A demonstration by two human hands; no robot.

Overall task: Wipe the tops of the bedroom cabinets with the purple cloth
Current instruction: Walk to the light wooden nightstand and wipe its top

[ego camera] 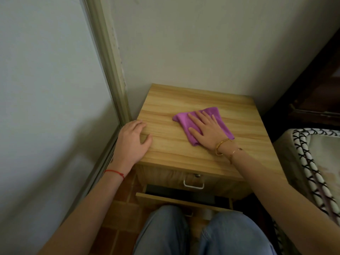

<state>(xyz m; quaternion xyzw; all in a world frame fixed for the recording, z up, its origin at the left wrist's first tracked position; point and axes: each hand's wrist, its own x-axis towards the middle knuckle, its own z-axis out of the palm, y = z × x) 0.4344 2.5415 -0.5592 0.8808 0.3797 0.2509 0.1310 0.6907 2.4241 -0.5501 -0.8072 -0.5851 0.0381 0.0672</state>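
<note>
Wiping is under way on one cabinet. The folded purple microfibre cloth (185,122) lies on the pale wood-grain top of the bedside cabinet (174,148), right of centre, and the right hand (207,128) presses it flat with fingers straight and spread — no pinch, no clench. The left hand (133,138) rests on the left front corner of the same top, fingers loosely bent over the edge, holding nothing; it appears to brace the body.

How much of the top has been covered cannot be read from the surface: no dust line or damp streak shows. Judgement: this cabinet is in progress, with the rear strip by the wall and the left portion likely still to be passed. The task speaks of cabinets in the plural; no other cabinet is in view, so the remainder cannot be assessed.

Surface: smooth laminate, level, nothing on it but cloth and hands. Below it, an upper drawer with a metal bail handle (193,183) is closed; the lower drawer (184,200) stands pulled open above the person's knees in blue jeans (202,234).

Room: plain off-white walls (202,43), a sliding-door frame (108,57) just left of the cabinet, reddish floor tiles (117,216), and a mattress edge with black-and-white piping (311,162) to the right.
</note>
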